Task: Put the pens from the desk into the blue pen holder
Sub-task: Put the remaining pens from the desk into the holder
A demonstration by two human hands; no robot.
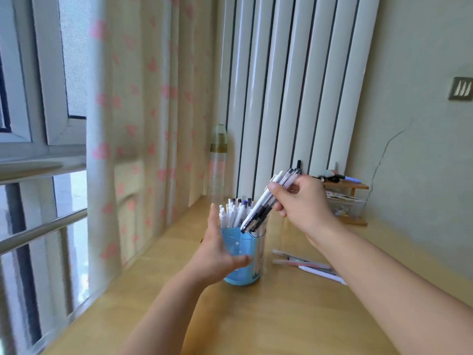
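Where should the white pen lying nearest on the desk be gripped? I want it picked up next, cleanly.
Grip the white pen at mid-barrel, coming from above, fingers across its length. It lies flat on the desk beside other pens, its near side free; the right forearm hides its far end.

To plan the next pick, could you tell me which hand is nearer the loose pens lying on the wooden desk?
Right. The right hand is above and behind the loose pens; the left hand is beyond the blue pen holder.

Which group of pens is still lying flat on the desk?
The few loose pens right of the blue pen holder; the others stand inside it or sit in the right hand.
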